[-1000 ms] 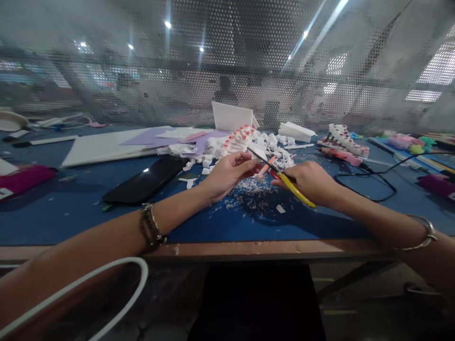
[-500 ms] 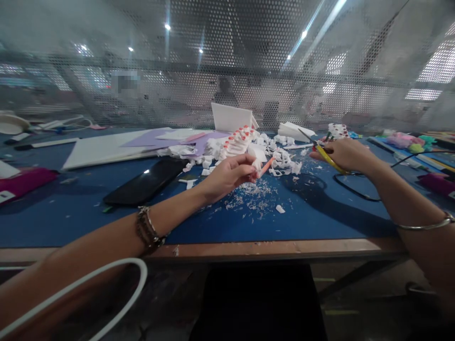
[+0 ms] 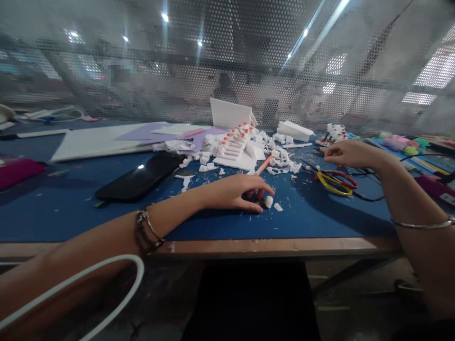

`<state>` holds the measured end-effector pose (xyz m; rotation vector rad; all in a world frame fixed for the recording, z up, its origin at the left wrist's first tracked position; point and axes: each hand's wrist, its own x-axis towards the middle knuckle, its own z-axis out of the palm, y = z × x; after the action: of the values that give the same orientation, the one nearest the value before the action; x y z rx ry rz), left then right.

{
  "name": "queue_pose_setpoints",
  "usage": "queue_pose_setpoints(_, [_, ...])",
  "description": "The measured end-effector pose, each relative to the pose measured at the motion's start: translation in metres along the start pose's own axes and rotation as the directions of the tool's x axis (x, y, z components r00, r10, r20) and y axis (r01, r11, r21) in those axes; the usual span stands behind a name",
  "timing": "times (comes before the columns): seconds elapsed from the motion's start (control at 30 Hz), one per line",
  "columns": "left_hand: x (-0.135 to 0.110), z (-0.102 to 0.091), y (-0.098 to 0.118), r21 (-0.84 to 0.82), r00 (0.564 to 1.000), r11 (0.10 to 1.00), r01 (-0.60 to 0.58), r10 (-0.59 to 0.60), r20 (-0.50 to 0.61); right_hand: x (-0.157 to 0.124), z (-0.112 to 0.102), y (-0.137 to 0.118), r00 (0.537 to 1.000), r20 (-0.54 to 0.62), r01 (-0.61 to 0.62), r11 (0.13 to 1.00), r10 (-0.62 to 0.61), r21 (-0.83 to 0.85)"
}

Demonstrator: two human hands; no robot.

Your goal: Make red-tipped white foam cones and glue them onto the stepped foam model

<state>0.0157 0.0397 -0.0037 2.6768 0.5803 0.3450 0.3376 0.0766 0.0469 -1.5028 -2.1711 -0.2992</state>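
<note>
My left hand (image 3: 236, 192) lies palm down on the blue table (image 3: 71, 208), its fingers closed on a thin orange stick (image 3: 265, 165) that pokes up and away between them. Small white foam bits (image 3: 273, 203) lie at its fingertips. My right hand (image 3: 350, 152) hovers at the back right with its fingers curled together; whether it holds anything is hidden. Scissors with yellow and red handles (image 3: 334, 182) lie on the table just below that hand, apart from it.
A black phone (image 3: 140, 177) lies left of centre. Behind are a white foam staircase with red dots (image 3: 234, 142), foam scraps (image 3: 282, 163), white and purple sheets (image 3: 95, 144) and a black cable (image 3: 369, 195). A perforated metal screen (image 3: 227, 61) closes the back.
My right hand swung right with the scissors and has let them go onto the table. My left hand dropped from mid-air to the table surface, still with the orange stick.
</note>
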Motion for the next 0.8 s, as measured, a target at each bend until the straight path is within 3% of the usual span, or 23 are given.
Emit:
queue_pose_setpoints(0.1, [0.001, -0.001, -0.003, -0.047, 1.000, 0.999, -0.015, 0.015, 0.014, 0.005, 0.006, -0.030, 0.954, 0.212, 0.216, 0.976, -0.210, -0.004])
queue_pose_setpoints(0.3, [0.003, 0.003, -0.001, -0.073, 0.998, 0.997, -0.021, 0.017, -0.055, 0.027, 0.046, -0.092, 0.811, 0.300, 0.517, 0.855, -0.502, 0.032])
queue_pose_setpoints(0.37, [0.004, 0.005, 0.001, -0.081, 0.997, 0.997, -0.017, 0.010, -0.076, 0.035, 0.061, -0.105, 0.779, 0.327, 0.575, 0.818, -0.536, -0.029])
queue_pose_setpoints(0.57, [0.003, 0.008, 0.007, -0.085, 0.997, 0.995, -0.048, 0.043, -0.059, 0.049, 0.089, -0.124, 0.763, 0.388, 0.619, 0.756, -0.516, -0.212])
queue_pose_setpoints(0.8, [0.005, 0.011, 0.011, -0.119, 0.997, 0.993, -0.009, 0.001, -0.071, 0.048, 0.083, -0.122, 0.756, 0.328, 0.654, 0.661, -0.566, -0.367])
